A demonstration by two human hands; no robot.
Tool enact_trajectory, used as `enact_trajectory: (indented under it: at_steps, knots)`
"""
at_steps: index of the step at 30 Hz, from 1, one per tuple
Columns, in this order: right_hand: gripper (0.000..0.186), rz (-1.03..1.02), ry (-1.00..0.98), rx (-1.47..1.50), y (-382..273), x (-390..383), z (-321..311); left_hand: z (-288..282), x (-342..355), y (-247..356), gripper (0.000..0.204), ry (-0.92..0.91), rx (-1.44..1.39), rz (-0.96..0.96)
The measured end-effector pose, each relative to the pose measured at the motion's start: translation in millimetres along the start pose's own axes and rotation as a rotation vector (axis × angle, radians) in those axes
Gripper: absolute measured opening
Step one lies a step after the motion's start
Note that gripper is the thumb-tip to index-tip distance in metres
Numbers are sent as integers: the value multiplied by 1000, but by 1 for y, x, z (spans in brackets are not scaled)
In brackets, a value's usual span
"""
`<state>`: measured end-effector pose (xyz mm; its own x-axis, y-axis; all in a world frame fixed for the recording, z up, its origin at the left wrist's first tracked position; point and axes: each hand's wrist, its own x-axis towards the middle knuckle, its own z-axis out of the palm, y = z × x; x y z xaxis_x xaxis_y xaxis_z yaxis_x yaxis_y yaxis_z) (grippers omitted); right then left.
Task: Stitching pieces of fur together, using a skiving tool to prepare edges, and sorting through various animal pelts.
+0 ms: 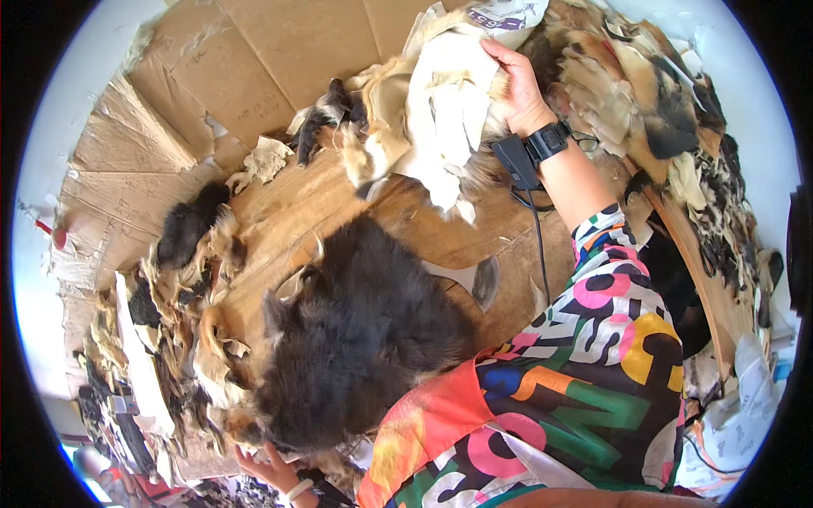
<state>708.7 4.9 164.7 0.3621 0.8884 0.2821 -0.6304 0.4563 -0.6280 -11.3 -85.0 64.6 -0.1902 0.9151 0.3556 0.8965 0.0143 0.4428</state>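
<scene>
The right hand (518, 89) grips the pale hide (449, 110) by its right edge, thumb on top — over the surface's (275, 203) far side. The dark pelt (356, 339) lies nearer, fur up, a curved blade (485, 284) beside it. The left hand (273, 472) is at the pelt's near-left edge — whether gripping, I cannot tell.

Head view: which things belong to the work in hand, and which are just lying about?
Likely in the work:
- pale hide, held by the right hand
- dark fur, by the left hand
- perhaps the half-moon blade

Apparently lying about:
- fur scraps, left
- cardboard, behind
</scene>
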Motion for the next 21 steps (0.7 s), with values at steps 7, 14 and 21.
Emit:
enact_trajectory:
  at_steps: [7,14,21]
  knots:
    - [33,-14,-155,-30,-4,-20,98,-2,74,129,69,-397,-594,-6]
    - [54,84,-323,114,19,-85,211,59,81,227,88,-936,-824,333]
    - [38,165,-154,-138,48,-130,189,110,92,248,19,-927,-1087,-162]
